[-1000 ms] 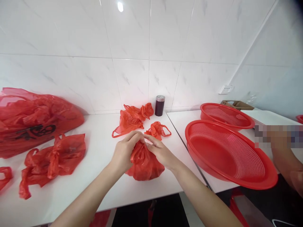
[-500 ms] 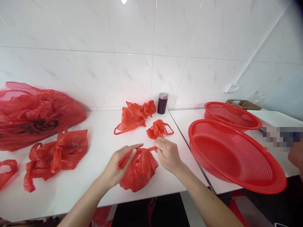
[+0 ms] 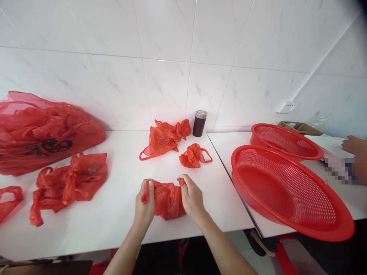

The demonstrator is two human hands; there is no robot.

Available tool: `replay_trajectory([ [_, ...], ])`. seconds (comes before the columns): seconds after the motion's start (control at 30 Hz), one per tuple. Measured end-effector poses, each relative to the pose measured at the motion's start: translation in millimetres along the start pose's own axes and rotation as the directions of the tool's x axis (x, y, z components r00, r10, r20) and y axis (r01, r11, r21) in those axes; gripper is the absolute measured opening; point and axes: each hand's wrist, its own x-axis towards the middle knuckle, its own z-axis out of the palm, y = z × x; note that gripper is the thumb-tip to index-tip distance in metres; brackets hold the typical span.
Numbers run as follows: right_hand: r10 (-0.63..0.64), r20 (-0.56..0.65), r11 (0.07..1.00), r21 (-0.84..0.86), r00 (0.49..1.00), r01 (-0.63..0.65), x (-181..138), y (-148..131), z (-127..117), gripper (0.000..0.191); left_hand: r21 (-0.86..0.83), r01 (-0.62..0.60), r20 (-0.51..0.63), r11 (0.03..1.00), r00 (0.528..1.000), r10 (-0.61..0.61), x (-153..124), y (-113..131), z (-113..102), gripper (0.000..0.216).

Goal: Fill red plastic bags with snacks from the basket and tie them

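Between my two hands is a red plastic bag [image 3: 169, 201], bunched up just over the white table near its front edge. My left hand [image 3: 145, 202] is closed on the bag's left side, thumb on top, with a handle loop sticking out. On the other side my right hand [image 3: 192, 196] grips a twisted red end of the same bag, its fingers curled round it. What the bag contains, if anything, I cannot tell. Just beyond my hands lies a small crumpled red bag [image 3: 192, 156], and behind that a larger crumpled red bag [image 3: 163, 138].
A dark tumbler [image 3: 199, 124] stands by the tiled wall. Two red perforated baskets [image 3: 263, 183] occupy the right. To the left are a knotted red bag [image 3: 71, 183] and a big stuffed red sack [image 3: 51, 131]. Another person's hand [image 3: 354, 146] shows at far right.
My left hand has changed from flat, extended fingers to a closed grip on the bag. Both hands came closer together, and the bag looks flatter and more compact. The other person's hand rose into view.
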Motion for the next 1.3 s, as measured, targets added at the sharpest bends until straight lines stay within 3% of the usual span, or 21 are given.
replay_trajectory([
  [0.13,0.069,0.022,0.989,-0.136,0.997,-0.065,-1.2,12.0,11.2,0.031,0.143,-0.016,0.026,0.99,1.0,0.012,6.8,-4.6,4.1,0.032],
  [0.37,0.084,-0.025,0.948,-0.306,0.996,-0.087,24.3,39.6,-5.0,0.034,0.392,-0.025,0.106,0.92,0.994,-0.019,25.2,-29.6,-3.2,0.025],
  [0.6,0.153,-0.041,0.914,-0.374,0.987,-0.157,28.1,59.2,5.2,0.031,0.534,-0.062,0.151,0.843,0.988,-0.023,27.0,-46.3,-2.3,0.015],
  [0.77,0.185,-0.088,0.929,-0.31,0.979,-0.204,26.0,62.5,4.5,0.035,0.446,-0.019,0.108,0.895,0.994,-0.033,20.6,-46.5,-10.1,0.024],
  [0.93,0.217,-0.128,0.952,-0.192,0.968,-0.239,25.1,66.4,0.9,0.037,0.19,0.077,0.07,0.979,0.993,-0.091,24.5,-52.9,-34.6,0.043],
  [1.1,0.217,-0.135,0.975,-0.019,0.967,-0.222,25.0,68.5,-2.6,0.035,0.03,0.103,-0.169,0.994,0.981,-0.096,32.6,-43.7,-70.7,0.037],
  [1.2,0.181,-0.105,0.981,0.091,0.978,-0.172,23.5,66.2,-3.8,0.03,0.101,-0.018,-0.245,0.995,0.969,0.043,25.8,-16.2,-61.2,0.028],
  [1.23,0.168,-0.096,0.98,0.123,0.981,-0.156,22.5,65.0,-4.0,0.029,0.162,-0.102,-0.198,0.982,0.971,0.134,21.8,-5.9,-50.3,0.026],
  [1.3,0.154,-0.087,0.974,0.179,0.984,-0.136,19.9,63.0,-4.8,0.028,0.299,-0.283,0.012,0.911,0.956,0.293,13.8,11.3,-21.7,0.026],
])
